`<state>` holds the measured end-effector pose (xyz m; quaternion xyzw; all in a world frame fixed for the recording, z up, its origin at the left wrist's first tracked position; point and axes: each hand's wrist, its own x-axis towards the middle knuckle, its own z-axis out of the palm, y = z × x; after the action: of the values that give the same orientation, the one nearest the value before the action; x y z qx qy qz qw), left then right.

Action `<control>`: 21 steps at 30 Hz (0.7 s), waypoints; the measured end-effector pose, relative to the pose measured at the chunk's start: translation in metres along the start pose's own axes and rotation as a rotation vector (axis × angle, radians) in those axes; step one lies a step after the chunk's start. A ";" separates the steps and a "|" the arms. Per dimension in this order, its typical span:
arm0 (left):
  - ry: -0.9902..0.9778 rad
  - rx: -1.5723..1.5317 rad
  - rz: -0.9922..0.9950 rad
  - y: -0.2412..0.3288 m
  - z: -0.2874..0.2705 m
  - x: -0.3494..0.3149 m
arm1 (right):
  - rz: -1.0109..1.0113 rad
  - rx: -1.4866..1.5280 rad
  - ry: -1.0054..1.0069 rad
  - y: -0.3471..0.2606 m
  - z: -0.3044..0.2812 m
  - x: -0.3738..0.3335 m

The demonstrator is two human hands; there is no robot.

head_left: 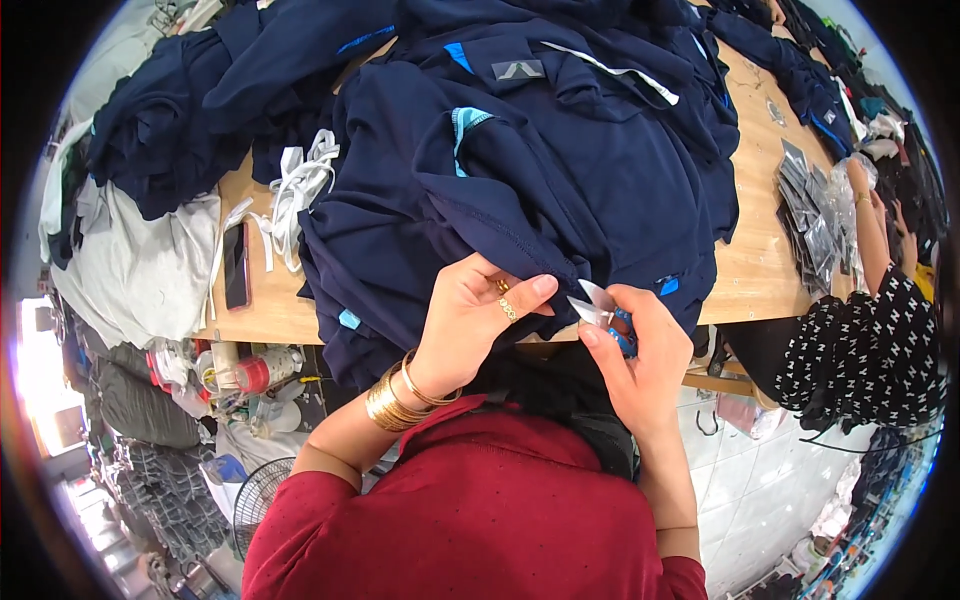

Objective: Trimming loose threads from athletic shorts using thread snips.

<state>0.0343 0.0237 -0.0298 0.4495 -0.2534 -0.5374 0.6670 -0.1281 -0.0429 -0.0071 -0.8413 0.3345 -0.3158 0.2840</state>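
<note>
Nearest me is the worker's red shirt [500, 500], and just past it both hands meet over the near edge of the worktop [765, 290]. The left hand [478, 312], ringed and wearing bangles [392, 402], has a seamed edge of navy cloth [480, 212] pinched between thumb and fingers. The right hand [648, 348] is closed round the blue handles of small snips [600, 297], whose blades stand parted. Everything hangs on how those two lie: the snips point forward and leftward, while the seam slants from far left to near right and comes down almost onto the tips. The right hand is nearer that low end; whether steel touches cloth I cannot tell from here. The cloth belongs to a navy heap [650, 160] that covers the middle of the worktop and sags over its near edge. Left of the heap lie white cords [295, 190] and, toward the left edge, a phone [237, 268], with pale fabric [150, 250] draped over the corner beyond. By the right edge sits a spread of grey packets [805, 210], and a co-worker's hand [860, 180] is beside them, above a black patterned sleeve [860, 345]. More navy garments [170, 135] crowd the far left. Down below, I see pale floor tiles [735, 475] to the right and a fan [262, 505] to the left.
</note>
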 end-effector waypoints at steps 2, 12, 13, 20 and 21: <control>0.000 -0.030 -0.025 0.002 0.001 -0.001 | -0.019 -0.039 0.006 0.000 0.000 0.002; 0.012 -0.009 -0.052 0.004 0.001 -0.003 | -0.082 -0.118 0.010 -0.001 0.002 0.008; 0.001 -0.015 -0.063 0.003 0.000 -0.003 | -0.081 -0.113 0.005 -0.001 0.002 0.008; -0.012 -0.029 -0.061 0.005 0.003 -0.004 | -0.069 -0.121 0.005 -0.001 0.002 0.008; 0.003 -0.011 -0.053 0.005 0.004 -0.004 | -0.066 -0.119 0.010 -0.001 0.002 0.008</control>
<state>0.0318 0.0259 -0.0232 0.4533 -0.2375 -0.5556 0.6553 -0.1217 -0.0480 -0.0051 -0.8657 0.3261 -0.3086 0.2212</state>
